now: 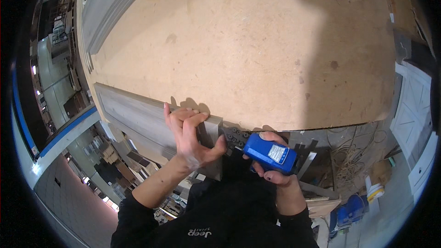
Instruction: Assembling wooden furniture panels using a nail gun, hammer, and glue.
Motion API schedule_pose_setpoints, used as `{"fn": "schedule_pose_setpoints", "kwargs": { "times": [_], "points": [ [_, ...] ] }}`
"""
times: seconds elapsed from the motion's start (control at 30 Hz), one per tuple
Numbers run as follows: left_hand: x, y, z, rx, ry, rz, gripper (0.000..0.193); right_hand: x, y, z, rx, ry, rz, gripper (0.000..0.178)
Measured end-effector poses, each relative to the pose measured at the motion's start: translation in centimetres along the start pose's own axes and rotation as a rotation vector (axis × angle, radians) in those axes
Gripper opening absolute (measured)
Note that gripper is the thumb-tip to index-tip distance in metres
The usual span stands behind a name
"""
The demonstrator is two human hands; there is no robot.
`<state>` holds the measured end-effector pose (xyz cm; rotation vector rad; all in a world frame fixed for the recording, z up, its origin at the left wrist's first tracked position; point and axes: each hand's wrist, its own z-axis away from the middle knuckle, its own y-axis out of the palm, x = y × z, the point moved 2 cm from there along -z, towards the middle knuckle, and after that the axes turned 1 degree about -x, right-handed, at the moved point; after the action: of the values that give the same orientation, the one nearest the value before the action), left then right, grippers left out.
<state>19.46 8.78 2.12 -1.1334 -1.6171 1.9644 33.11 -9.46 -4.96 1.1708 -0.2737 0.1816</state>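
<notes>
Well: grey panel (pixel 133 105) under the left hand (pixel 186 131), blue device (pixel 271 154) in the right hand (pixel 279 179)

From my distant post, I start at the left rim, where a blue-edged beam (pixel 68 131) slants between eight and nine o'clock. Between ten and eleven, I see a stack of grey boards (pixel 115 7) on the pale worktable (pixel 229 50), whose bare top spreads toward twelve; a shadow darkens it around one. The grey panel runs from nine o'clock nearly to the centre, along the table's near edge.

At eight, close to the centre, the left hand clasps the panel by its right end: fingers bent over the far long edge, one straighter than the rest, thumb set apart at the end. Just beside that end, at five, sits a dark studded object (pixel 236 135) whose kind I cannot tell.

Between four and five, the right hand is wrapped around the blue device, fingers on its far side, thumb on its near side. Its narrow tip points toward the panel; I cannot tell whether they touch.

Farther right, tangled cords (pixel 353 158) lie between three and four, a blue bundle (pixel 350 209) at four, and a white panelled board (pixel 413 119) stands at three.
</notes>
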Motion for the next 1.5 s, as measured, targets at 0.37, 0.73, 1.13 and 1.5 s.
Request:
{"fn": "schedule_pose_setpoints", "kwargs": {
  "times": [0.37,0.73,1.13,1.5],
  "points": [
    [-0.3,0.1,-0.4,0.015,-0.050,0.014,0.064,4.8,2.8,1.5,-0.163,-0.068,0.073,0.096],
    [0.7,-3.1,1.9,-0.185,-0.085,0.243,0.054,18.8,17.8,-2.1,-0.141,-0.448,1.673,0.080],
    [11.5,-7.0,19.4,-0.835,-1.287,1.410,0.072,11.5,13.5,-11.6,-0.271,-0.630,2.176,0.050],
    [7.7,-1.0,16.7,-0.849,-1.291,1.596,0.058,5.5,11.8,-6.8,-0.344,-0.256,2.112,0.047]
  ]
}}
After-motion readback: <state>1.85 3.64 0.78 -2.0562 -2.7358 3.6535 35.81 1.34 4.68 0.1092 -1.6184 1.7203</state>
